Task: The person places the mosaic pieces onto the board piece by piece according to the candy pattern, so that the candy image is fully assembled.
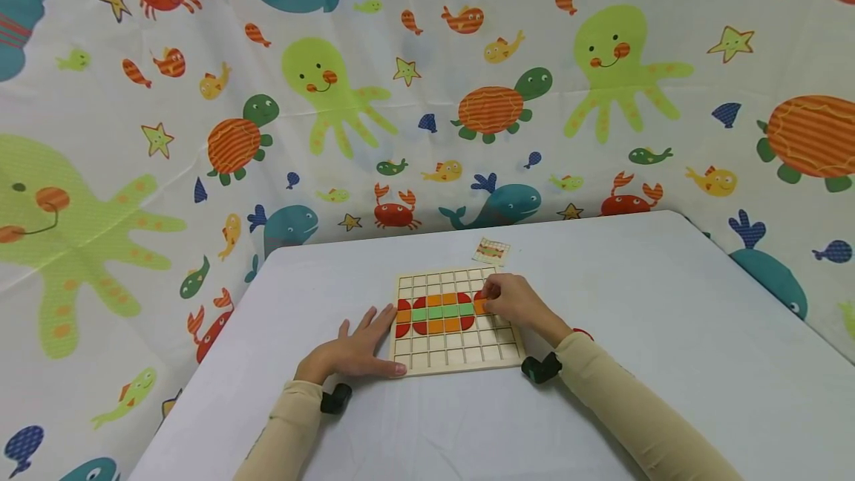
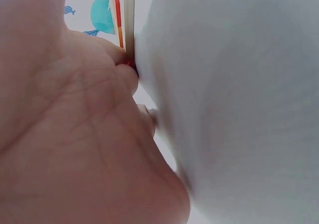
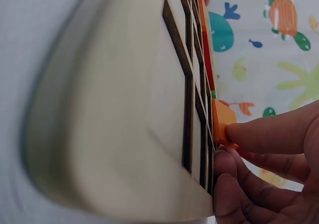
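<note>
A wooden grid board [image 1: 461,356] lies on the table, its middle rows filled with red rounded pieces, orange squares and a row of green squares [image 1: 443,312]. My left hand [image 1: 354,351] rests at the board's left edge, fingers spread and thumb at the near left corner. At the right end of the coloured rows, my right hand [image 1: 519,305] pinches an orange square tile [image 3: 224,118]. In the right wrist view that tile stands tilted against the grid, with a fingertip on its face. A red piece [image 1: 478,295] shows just beyond it, partly behind the fingers.
Behind the board lies a small pattern card [image 1: 492,251] printed with a similar coloured design. A white cloth covers the table [image 1: 601,266]. A curtain [image 1: 427,58] with sea animals hangs behind and at the sides. Dark wrist cameras [image 1: 541,368] sit under both wrists.
</note>
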The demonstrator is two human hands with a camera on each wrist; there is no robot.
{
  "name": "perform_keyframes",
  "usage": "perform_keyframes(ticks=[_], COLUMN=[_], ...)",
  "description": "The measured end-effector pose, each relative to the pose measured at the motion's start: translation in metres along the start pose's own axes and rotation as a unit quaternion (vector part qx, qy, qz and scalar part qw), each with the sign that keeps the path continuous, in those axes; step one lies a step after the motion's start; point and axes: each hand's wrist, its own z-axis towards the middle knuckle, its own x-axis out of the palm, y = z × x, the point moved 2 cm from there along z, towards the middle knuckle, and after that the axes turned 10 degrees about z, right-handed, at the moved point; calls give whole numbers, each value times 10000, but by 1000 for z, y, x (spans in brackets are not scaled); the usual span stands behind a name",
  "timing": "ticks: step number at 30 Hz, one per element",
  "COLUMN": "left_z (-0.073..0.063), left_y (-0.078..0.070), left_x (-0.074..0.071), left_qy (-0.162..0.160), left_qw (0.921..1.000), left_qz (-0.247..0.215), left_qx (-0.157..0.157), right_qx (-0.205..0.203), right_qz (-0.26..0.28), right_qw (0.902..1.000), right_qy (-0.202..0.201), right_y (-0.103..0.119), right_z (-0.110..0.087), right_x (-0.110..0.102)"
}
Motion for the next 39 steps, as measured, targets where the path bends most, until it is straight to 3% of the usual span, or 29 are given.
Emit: perform_keyframes(ticks=[39], left_z=[-1], left_y=[0], left_x=[1], left_qy=[-25], left_qw=[10000], left_qz=[46], left_qx=[-13], right_qx=[-158], right_qz=[-414], right_qw=[9990], right_qy=[99], right_y=[0], right_z=[-2], right_x=[1])
